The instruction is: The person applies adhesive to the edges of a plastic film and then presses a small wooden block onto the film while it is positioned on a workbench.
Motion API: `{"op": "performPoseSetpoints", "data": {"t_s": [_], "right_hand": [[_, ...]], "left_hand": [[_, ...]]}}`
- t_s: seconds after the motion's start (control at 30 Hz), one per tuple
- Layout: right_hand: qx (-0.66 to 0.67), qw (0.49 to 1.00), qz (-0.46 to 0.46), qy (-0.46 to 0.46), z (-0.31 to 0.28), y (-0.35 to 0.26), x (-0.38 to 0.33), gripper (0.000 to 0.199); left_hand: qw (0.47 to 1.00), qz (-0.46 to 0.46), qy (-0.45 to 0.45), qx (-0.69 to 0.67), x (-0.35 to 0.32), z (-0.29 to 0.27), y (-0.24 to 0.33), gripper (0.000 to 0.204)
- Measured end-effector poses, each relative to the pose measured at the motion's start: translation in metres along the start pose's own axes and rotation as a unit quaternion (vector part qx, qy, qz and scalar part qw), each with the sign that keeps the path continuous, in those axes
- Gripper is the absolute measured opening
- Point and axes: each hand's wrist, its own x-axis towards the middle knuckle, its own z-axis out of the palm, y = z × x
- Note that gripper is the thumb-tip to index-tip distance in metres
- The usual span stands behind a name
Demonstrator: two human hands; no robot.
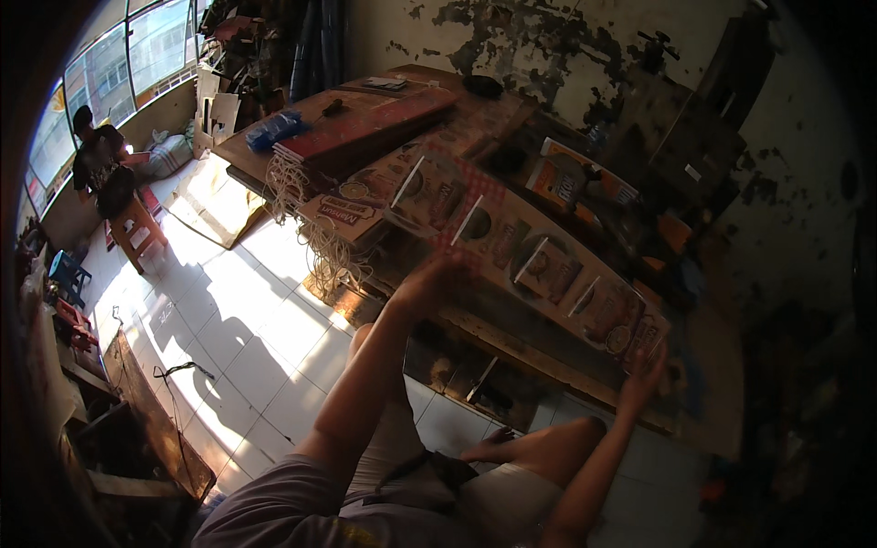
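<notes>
A long flat printed cardboard sheet [525, 256], with several repeated package panels, stretches diagonally in front of me. My left hand [437, 277] grips its lower edge near the upper-left end. At the lower-right end, my right hand [645, 379] holds the sheet's corner. Below the sheet lie stacks of similar printed cardboard [361, 205] on a low wooden platform. My bare knees and a foot show beneath the arms.
Bundles of pale string [306, 215] hang off the stacks. A red flat board [365, 128] and a blue bag [274, 128] lie farther back. White tiled floor [247, 329] spreads left. A person [100, 160] sits by the windows near a small wooden stool [137, 233].
</notes>
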Motion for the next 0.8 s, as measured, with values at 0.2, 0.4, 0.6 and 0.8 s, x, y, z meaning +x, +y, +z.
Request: {"op": "performPoseSetpoints", "data": {"t_s": [0.2,0.4,0.6,0.8], "right_hand": [[-0.018,1.000,0.005,-0.013,0.005,-0.021,-0.003,0.068],[0.051,0.999,-0.003,-0.016,0.005,-0.003,-0.002,0.073],[0.023,0.999,0.022,0.012,0.004,-0.004,-0.005,0.071],[0.017,0.999,0.042,0.014,0.003,-0.021,-0.007,0.072]], "left_hand": [[0.999,-0.005,0.047,0.020,-0.008,0.004,0.007,0.038],[0.999,0.028,0.019,0.012,-0.001,-0.008,0.001,0.040],[0.999,0.036,0.006,0.023,-0.006,0.012,0.009,0.039],[0.999,0.028,0.025,0.003,-0.009,0.012,0.009,0.040]]}}
